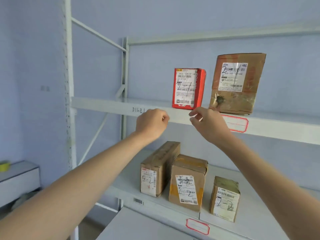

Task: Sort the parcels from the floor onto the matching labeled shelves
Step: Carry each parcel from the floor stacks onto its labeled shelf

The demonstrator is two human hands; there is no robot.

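A red parcel (pixel 188 88) marked 2-1 stands upright on the upper shelf (pixel 107 105), beside a taller brown parcel (pixel 237 83) also marked 2-1. Both my hands hover empty just in front of that shelf's edge. My left hand (pixel 151 123) is curled into a loose fist, left of the red parcel. My right hand (pixel 207 123) has its fingers loosely bent and apart, just below the red parcel's right corner, not touching it. On the lower shelf (pixel 131 186) stand three brown parcels marked 2-2: left (pixel 155 170), middle (pixel 187 182), right (pixel 225 199).
Red-bordered label stickers sit on the shelf edges, upper (pixel 236 123) and lower (pixel 197 226). White rack uprights (pixel 69 84) rise at the left. A grey cabinet (pixel 19 181) with a yellow-green object (pixel 4 166) stands at the far left against the blue wall.
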